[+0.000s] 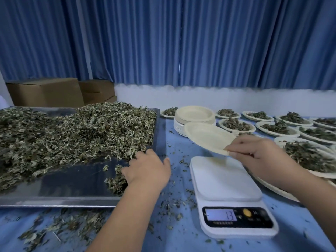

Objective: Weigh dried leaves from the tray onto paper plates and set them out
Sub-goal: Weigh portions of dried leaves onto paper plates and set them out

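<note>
A large metal tray (pixel 76 195) on the left holds a heap of dried leaves (pixel 72 133). My left hand (pixel 147 170) reaches into the tray's near right corner, its fingers curled into a small clump of leaves. My right hand (pixel 254 153) pinches the rim of an empty paper plate (pixel 207 136), held tilted in the air above the far edge of the white digital scale (pixel 227 184). The scale's platform is bare and its display (pixel 221 214) reads 13.
A stack of empty paper plates (pixel 194 115) stands behind the scale. Several filled plates (pixel 278 127) cover the table to the right. Loose leaf bits litter the blue tablecloth (pixel 178 239). Cardboard boxes (pixel 45 91) sit behind the tray, before blue curtains.
</note>
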Motion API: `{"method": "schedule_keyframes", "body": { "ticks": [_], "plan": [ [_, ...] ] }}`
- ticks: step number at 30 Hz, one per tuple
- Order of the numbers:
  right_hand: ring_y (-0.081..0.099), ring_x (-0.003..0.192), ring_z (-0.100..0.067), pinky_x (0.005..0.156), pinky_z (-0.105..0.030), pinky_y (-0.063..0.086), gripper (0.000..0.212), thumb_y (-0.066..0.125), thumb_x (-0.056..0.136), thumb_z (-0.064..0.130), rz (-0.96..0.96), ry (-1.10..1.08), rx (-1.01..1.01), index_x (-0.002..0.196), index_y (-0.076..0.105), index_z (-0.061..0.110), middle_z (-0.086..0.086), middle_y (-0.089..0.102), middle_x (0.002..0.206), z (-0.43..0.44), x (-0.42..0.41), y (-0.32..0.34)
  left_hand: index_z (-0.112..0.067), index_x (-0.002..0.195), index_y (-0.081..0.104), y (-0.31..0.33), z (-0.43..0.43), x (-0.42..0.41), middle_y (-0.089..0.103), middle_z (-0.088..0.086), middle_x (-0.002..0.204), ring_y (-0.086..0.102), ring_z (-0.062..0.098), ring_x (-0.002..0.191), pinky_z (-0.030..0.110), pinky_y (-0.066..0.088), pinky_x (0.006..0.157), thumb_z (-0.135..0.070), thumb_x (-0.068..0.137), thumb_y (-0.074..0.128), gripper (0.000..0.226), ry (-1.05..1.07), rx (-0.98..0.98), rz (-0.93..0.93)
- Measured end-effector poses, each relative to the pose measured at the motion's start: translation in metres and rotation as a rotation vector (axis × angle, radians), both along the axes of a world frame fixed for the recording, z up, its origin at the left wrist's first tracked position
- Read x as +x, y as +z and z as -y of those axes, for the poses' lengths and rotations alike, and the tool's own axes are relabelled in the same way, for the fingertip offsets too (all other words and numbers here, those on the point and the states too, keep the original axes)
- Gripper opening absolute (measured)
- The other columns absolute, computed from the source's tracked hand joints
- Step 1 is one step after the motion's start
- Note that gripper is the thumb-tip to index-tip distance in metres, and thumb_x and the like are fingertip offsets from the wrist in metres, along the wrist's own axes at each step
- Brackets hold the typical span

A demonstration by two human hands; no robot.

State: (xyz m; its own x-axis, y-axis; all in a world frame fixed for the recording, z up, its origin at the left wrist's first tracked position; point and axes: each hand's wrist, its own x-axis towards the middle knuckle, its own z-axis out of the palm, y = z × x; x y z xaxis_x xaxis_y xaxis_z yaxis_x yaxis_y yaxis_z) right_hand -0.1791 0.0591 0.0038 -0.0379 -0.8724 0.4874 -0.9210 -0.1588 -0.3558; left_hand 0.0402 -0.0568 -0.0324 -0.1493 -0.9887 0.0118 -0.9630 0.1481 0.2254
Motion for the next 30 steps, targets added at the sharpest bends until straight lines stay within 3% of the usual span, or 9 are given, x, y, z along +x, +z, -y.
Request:
{"method": "schedule_keyframes", "body": {
  "ticks": [4, 8, 12, 17, 20, 23, 26, 28, 30],
  "plan": [
    [0.061, 0.083, -0.005, 0.077, -0.027, 0.047, 0.021, 0.066, 0.088, 0.014, -0.048, 0.014, 0.096, 0.103, 0.076, 0.025, 0.02, 0.064, 0.093, -0.027, -0.01, -0.005, -0.014, 0.137, 0.039, 0.0, -0.006, 0.003, 0.044, 0.013, 0.135, 0.048, 0.034, 0.121, 0.048, 0.041, 0.094, -0.061, 0.097, 0.026, 0.063, -0.006, -0.065, -0.024],
    [0.062, 0.085, -0.002, 0.078, -0.023, 0.047, 0.021, 0.066, 0.088, 0.018, -0.037, 0.057, 0.196, 0.103, 0.075, 0.031, 0.026, 0.062, 0.095, -0.04, -0.016, -0.007, -0.014, 0.139, 0.04, 0.0, -0.007, 0.01, 0.043, 0.014, 0.137, 0.049, 0.035, 0.12, 0.05, 0.042, 0.097, -0.062, 0.097, 0.024, 0.066, 0.002, -0.078, -0.087],
    [0.063, 0.085, -0.005, 0.081, -0.028, 0.048, 0.02, 0.067, 0.088, 0.019, -0.017, 0.08, 0.244, 0.099, 0.076, 0.033, 0.028, 0.062, 0.095, -0.044, -0.018, -0.008, -0.015, 0.138, 0.041, 0.0, -0.009, 0.016, 0.042, 0.014, 0.138, 0.048, 0.036, 0.121, 0.051, 0.041, 0.098, -0.065, 0.095, 0.016, 0.071, 0.035, -0.091, -0.124],
    [0.064, 0.082, -0.004, 0.079, -0.028, 0.049, 0.015, 0.071, 0.083, 0.03, 0.035, 0.134, 0.296, 0.09, 0.075, 0.042, 0.027, 0.065, 0.093, -0.046, -0.019, -0.007, -0.017, 0.145, 0.036, 0.006, 0.007, 0.042, 0.037, 0.02, 0.146, 0.038, 0.039, 0.132, 0.056, 0.032, 0.107, -0.07, 0.089, -0.001, 0.086, 0.173, -0.126, -0.301],
    [0.063, 0.075, -0.005, 0.07, -0.018, 0.046, 0.015, 0.064, 0.07, 0.053, 0.081, 0.148, 0.246, 0.082, 0.073, 0.048, 0.025, 0.066, 0.09, -0.048, -0.016, -0.004, -0.018, 0.153, 0.024, 0.007, 0.018, 0.066, 0.023, 0.019, 0.157, 0.019, 0.037, 0.145, 0.056, 0.019, 0.115, -0.075, 0.084, -0.006, 0.094, 0.213, 0.002, -0.384],
    [0.06, 0.071, -0.006, 0.064, -0.014, 0.042, 0.023, 0.06, 0.065, 0.061, 0.106, 0.126, 0.163, 0.075, 0.074, 0.045, 0.024, 0.065, 0.087, -0.049, -0.015, -0.006, -0.025, 0.155, 0.014, 0.008, 0.014, 0.071, 0.012, 0.009, 0.162, 0.008, 0.031, 0.149, 0.052, 0.007, 0.119, -0.079, 0.076, -0.008, 0.098, 0.105, 0.25, -0.455],
    [0.06, 0.072, -0.003, 0.064, -0.013, 0.042, 0.016, 0.065, 0.073, 0.052, 0.11, 0.069, 0.101, 0.07, 0.074, 0.039, 0.026, 0.064, 0.083, -0.046, -0.018, -0.011, -0.028, 0.154, 0.019, 0.012, 0.008, 0.067, 0.023, 0.009, 0.159, 0.019, 0.031, 0.147, 0.052, 0.012, 0.118, -0.085, 0.071, -0.007, 0.104, 0.044, 0.263, -0.517],
    [0.059, 0.075, 0.001, 0.065, -0.011, 0.041, 0.013, 0.069, 0.079, 0.043, 0.12, 0.05, 0.068, 0.066, 0.069, 0.041, 0.028, 0.064, 0.08, -0.044, -0.02, -0.013, -0.023, 0.149, 0.035, 0.016, 0.009, 0.068, 0.043, 0.015, 0.148, 0.038, 0.034, 0.137, 0.053, 0.025, 0.115, -0.088, 0.066, -0.007, 0.114, 0.06, 0.155, -0.571],
    [0.059, 0.075, 0.003, 0.065, -0.012, 0.041, 0.017, 0.068, 0.081, 0.04, 0.13, 0.03, 0.037, 0.064, 0.067, 0.041, 0.022, 0.065, 0.073, -0.043, -0.024, -0.014, -0.018, 0.143, 0.046, 0.017, 0.015, 0.066, 0.049, 0.015, 0.143, 0.044, 0.033, 0.132, 0.05, 0.031, 0.111, -0.085, 0.072, -0.005, 0.11, 0.085, 0.023, -0.601]
  ]
}}
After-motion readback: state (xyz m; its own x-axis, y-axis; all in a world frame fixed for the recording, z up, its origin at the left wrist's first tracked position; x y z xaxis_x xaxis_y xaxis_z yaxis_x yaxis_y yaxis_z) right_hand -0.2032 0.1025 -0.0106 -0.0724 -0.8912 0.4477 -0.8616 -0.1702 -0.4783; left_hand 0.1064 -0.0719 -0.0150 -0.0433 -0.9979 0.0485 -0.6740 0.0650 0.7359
